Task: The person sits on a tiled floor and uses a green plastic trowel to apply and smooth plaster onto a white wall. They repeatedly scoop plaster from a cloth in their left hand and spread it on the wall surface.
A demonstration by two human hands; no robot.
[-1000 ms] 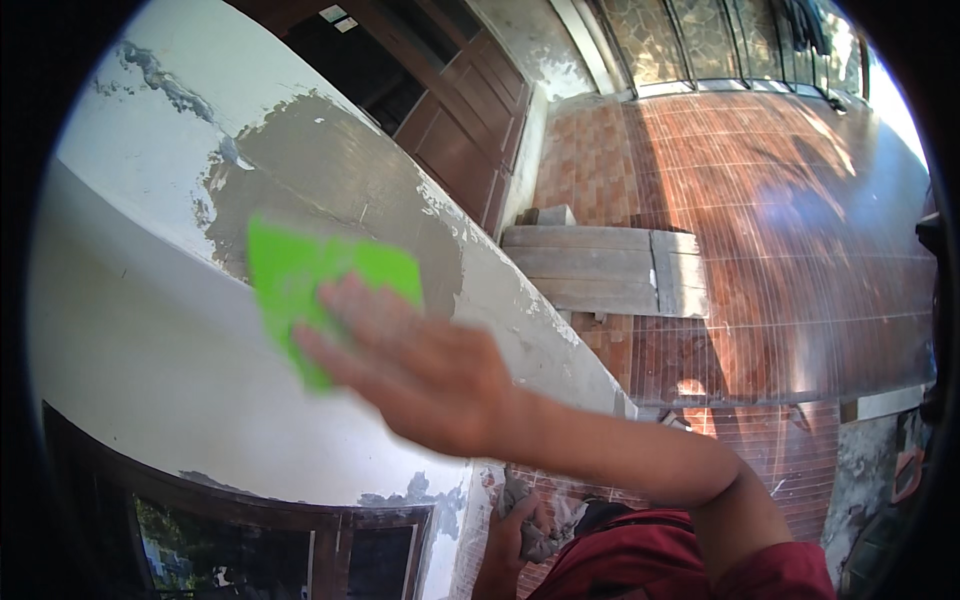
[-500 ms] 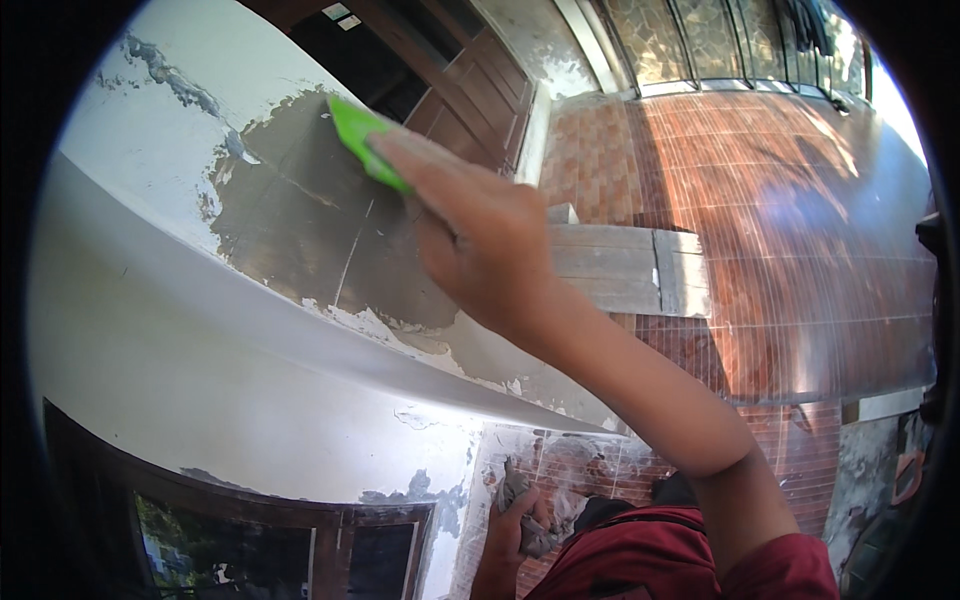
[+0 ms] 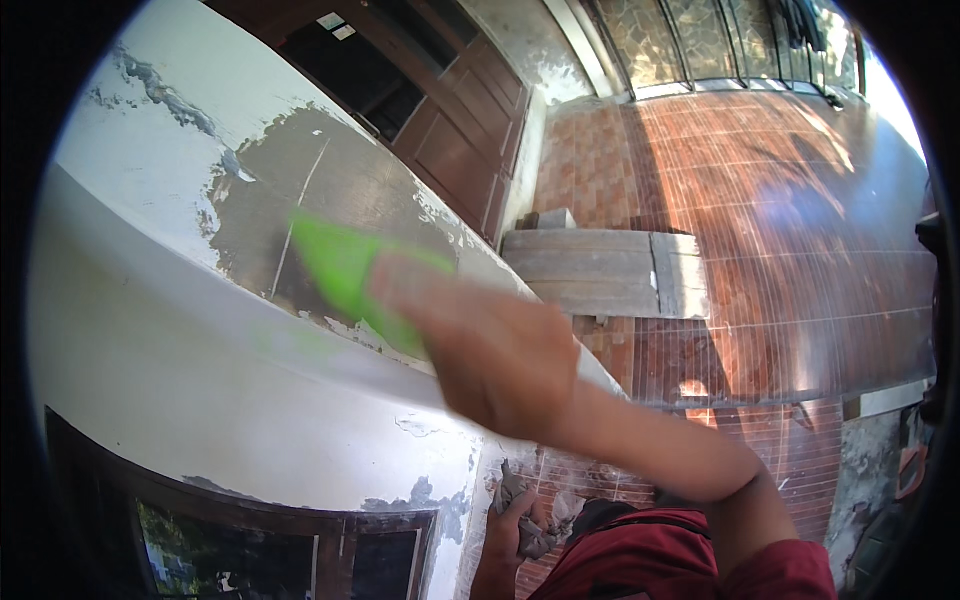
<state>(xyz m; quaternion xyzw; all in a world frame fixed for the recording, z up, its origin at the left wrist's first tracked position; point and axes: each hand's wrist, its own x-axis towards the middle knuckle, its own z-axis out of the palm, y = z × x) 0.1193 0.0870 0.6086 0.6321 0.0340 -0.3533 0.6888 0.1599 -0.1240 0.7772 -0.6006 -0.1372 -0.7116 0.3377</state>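
My right hand (image 3: 500, 350) grips a bright green plastic scraper (image 3: 340, 268), both smeared by motion. The blade lies over the lower part of a grey plastered patch (image 3: 350, 185), which has ragged edges and a thin pale line across it. Whether the blade touches the surface I cannot tell. Flaking white paint (image 3: 110, 150) borders the patch. Low in front of me, my left hand (image 3: 510, 525) is closed round a grey, crumpled bundle (image 3: 540, 540), with whitish, see-through plastic beside it; its contents are hidden.
A weathered plank bench (image 3: 600, 270) stands on the reddish tiled floor (image 3: 760, 210) to the right. Behind the wall is a brown wooden door (image 3: 465, 120). A dark-framed window (image 3: 240, 550) sits at the lower left. Dark bars (image 3: 730, 45) rise at the far edge.
My right hand and the green scraper have swept down toward the patch's lower edge, uncovering its upper part. The pale line looks longer at the top. My left hand stays put.
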